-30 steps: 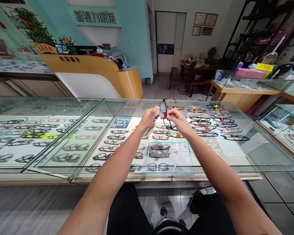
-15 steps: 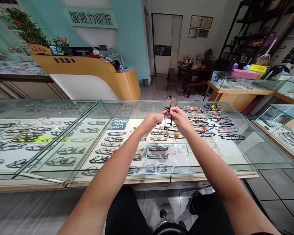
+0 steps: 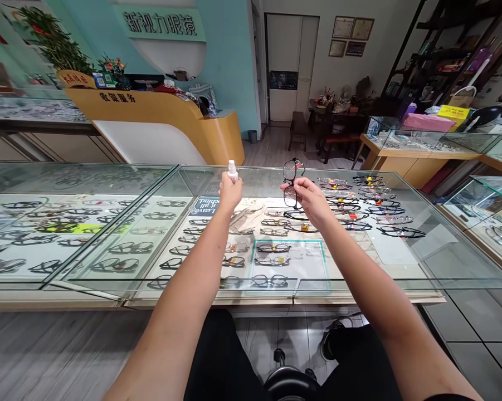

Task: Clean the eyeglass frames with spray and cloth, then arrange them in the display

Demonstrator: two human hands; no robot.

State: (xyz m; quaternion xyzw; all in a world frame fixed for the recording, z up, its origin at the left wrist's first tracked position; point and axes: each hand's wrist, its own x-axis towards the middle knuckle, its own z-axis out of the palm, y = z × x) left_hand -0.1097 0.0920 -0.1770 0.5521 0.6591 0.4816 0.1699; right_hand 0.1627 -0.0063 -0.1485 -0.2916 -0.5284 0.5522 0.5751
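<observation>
My left hand (image 3: 230,192) is wrapped round a small white spray bottle (image 3: 233,170), whose top points up above the fingers. To its right, my right hand (image 3: 309,195) pinches a dark-framed pair of glasses (image 3: 290,181) at the middle, held on end above the glass case. A red mark shows on the upper lens. Below and between my hands, a crumpled beige cloth (image 3: 249,218) lies among rows of glasses. More glasses (image 3: 272,249) sit around a teal-edged sheet (image 3: 323,259) near the front.
The glass display case (image 3: 295,284) spans the front, its edge close to my legs. A wooden counter (image 3: 221,133) stands behind at left. Another display case (image 3: 426,153) is at the right. A wheeled stool base (image 3: 290,384) is below me.
My left hand has moved left, away from the glasses, and now holds the white bottle. The beige cloth has come into view. My right hand still holds the glasses upright, and the view has shifted slightly.
</observation>
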